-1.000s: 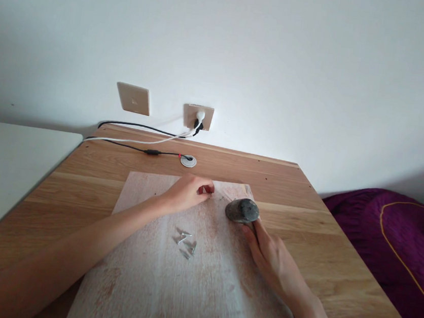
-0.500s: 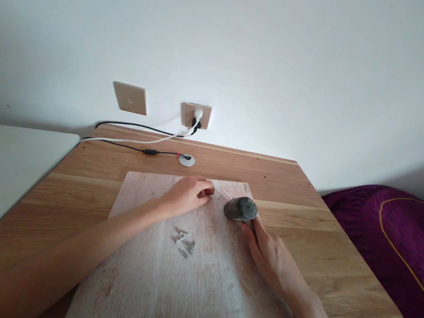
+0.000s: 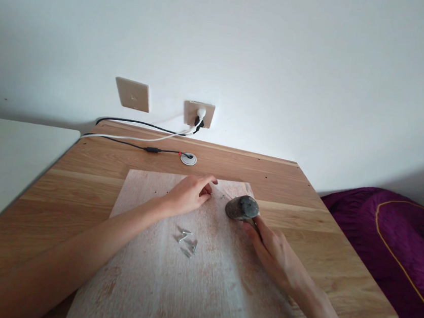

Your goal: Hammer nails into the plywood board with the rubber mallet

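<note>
My right hand [image 3: 273, 247] is wrapped around the handle of a mallet [image 3: 241, 208] with a thick, dark grey head. The mallet head is low over the far right part of a pale, worn wooden board [image 3: 166, 291]. My left hand [image 3: 190, 195] is near the board's far edge, left of the mallet. Its thumb and fingers are pinched, the index finger lifted. A tiny shiny point, like a nail's head, shows at the fingertips; most of it is hidden. Several silver nails [image 3: 187, 240] lie loose on the board, nearer to me than my left hand.
The board rests on a wooden desk [image 3: 337, 265]. Behind it are a round cable grommet [image 3: 188, 159], black and white cables [image 3: 133, 138], and a wall socket [image 3: 190, 113] with plugs. A white surface [image 3: 12, 167] adjoins at left; purple fabric [image 3: 405, 242] lies at right.
My left index finger has lifted, and a small shiny point now shows at the fingertips. The mallet has hardly moved. The whole view has shifted slightly.
</note>
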Available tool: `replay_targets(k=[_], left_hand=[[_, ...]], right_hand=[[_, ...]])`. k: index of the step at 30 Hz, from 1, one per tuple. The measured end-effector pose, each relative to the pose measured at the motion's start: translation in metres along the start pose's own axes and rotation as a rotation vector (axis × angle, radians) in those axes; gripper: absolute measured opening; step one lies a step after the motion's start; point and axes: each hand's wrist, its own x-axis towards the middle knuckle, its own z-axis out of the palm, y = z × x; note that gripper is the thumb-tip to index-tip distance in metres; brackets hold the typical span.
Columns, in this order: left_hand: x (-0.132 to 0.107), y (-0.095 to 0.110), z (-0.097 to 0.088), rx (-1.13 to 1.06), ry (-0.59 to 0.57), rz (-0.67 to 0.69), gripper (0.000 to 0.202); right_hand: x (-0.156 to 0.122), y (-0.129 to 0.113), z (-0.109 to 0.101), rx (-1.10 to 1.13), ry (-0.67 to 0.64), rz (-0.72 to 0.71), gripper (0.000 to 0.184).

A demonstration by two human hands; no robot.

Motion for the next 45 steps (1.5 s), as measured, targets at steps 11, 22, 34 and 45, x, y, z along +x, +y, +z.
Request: replay_targets(k=[11, 22, 34, 45], left_hand=[[0.0, 0.003, -0.002, 0.025, 0.0, 0.011, 0.044], [0.0, -0.001, -0.002, 0.035, -0.021, -0.05, 0.046], [-0.002, 0.0, -0.001, 0.014, 0.006, -0.027, 0.049], [-0.002, 0.003, -0.003, 0.035, -0.011, -0.001, 0.051]], right_hand=[[0.038, -0.039, -0.01, -0.016, -0.001, -0.167, 0.026], [0.021, -0.068, -0.055, -0.015, 0.221, -0.208, 0.035], [0.035, -0.048, -0.025, -0.02, 0.119, -0.145, 0.031], [0.039, -0.043, -0.011, -0.013, -0.011, -0.16, 0.028]])
